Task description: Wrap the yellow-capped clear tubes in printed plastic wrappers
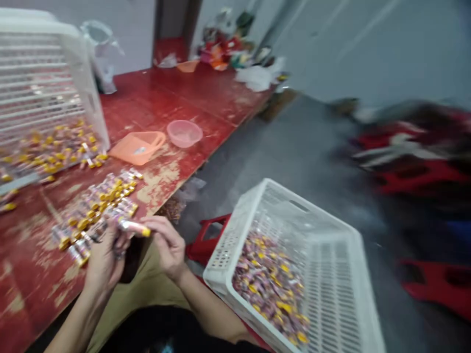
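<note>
Both of my hands meet at the edge of the red table point(147, 103). A small clear tube with a yellow cap point(135, 228) lies between them. My left hand point(106, 255) is closed around the tube's far end, and part of its fingers is hidden. The fingers of my right hand point(167, 245) are pinched near the yellow cap. Rows of similar yellow-capped tubes point(103, 196) lie on the table just beyond my left hand. To the right, a white crate point(331, 235) holds many more such pieces.
A tipped white crate point(79, 73) spills yellow-capped tubes at the left. An orange scoop point(136, 149) and a pink bowl point(184, 133) sit on the table. Red stools point(437, 279) stand at the right. Bags point(257, 76) lie at the table's far end.
</note>
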